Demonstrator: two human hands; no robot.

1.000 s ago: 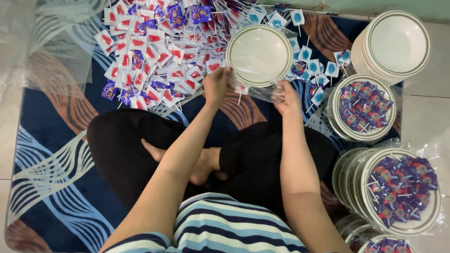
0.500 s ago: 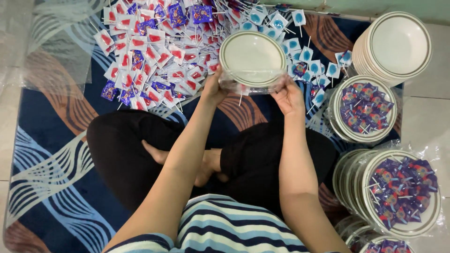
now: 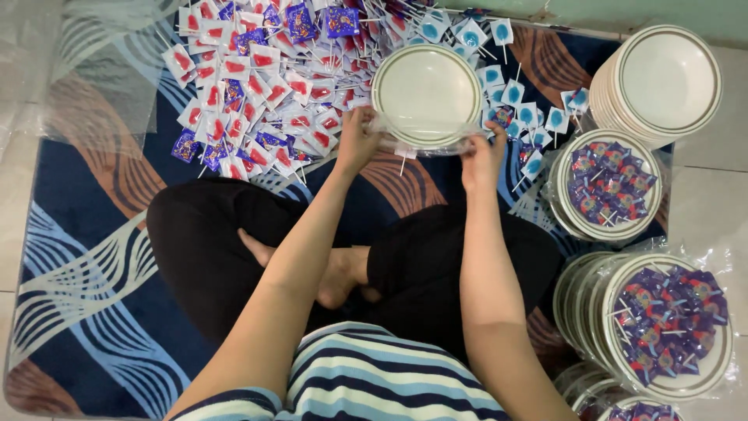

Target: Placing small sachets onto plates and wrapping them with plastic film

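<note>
My left hand (image 3: 357,140) and my right hand (image 3: 481,160) hold the near rim of a round cream plate (image 3: 427,93) from both sides. Clear plastic wrap (image 3: 425,145) bunches under the plate's near edge between the two hands. The plate hovers over a blue patterned mat (image 3: 93,257), just beyond my crossed legs in black trousers (image 3: 218,257). Behind the plate lies a heap of wrapped lollipops (image 3: 257,86), red, purple and blue.
A stack of empty cream plates (image 3: 662,82) stands at the far right. Below it sit wrapped plates filled with purple candies (image 3: 608,183) and a stack of similar ones (image 3: 662,323). A clear plastic sheet (image 3: 86,86) lies at the far left. Tiled floor (image 3: 709,203) borders the mat.
The plate has tilted and shifted slightly left and nearer. Both hands moved along its near rim, gathering the plastic wrap beneath it.
</note>
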